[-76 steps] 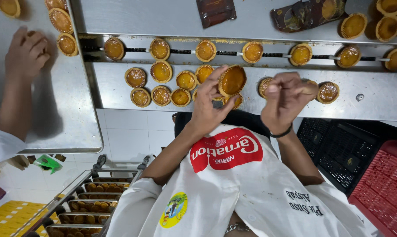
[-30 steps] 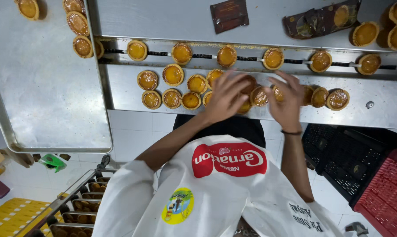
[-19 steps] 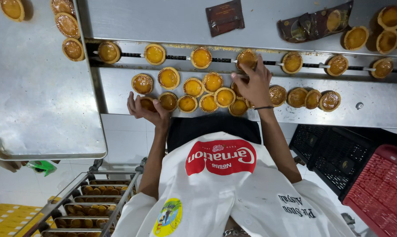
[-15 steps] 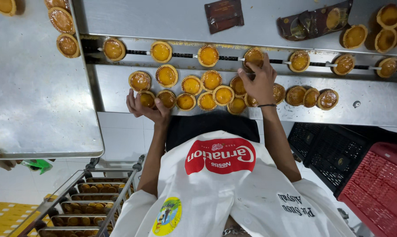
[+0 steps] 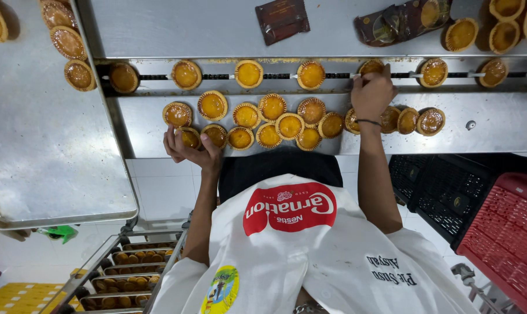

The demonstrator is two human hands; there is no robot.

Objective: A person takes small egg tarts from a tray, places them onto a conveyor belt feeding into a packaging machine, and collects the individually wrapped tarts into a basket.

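Observation:
Small round custard tarts with golden filling lie in a cluster on a steel shelf. More tarts ride in a single row along a chain rail behind it. My left hand is at the shelf's near left edge, fingers curled around one tart. My right hand reaches to the rail, fingertips pinching a tart there. A dark band circles my right wrist. My white apron with a red oval badge fills the lower middle.
A large steel tray at the left carries a few tarts at its far corner. Dark wrappers and more tarts lie on the far counter. Below stand a rack of tart trays, black crates and a red crate.
Both hands held one tart up together, then lowered it. My left hand went to the cluster's left edge. My right hand reached to the rail and slid right.

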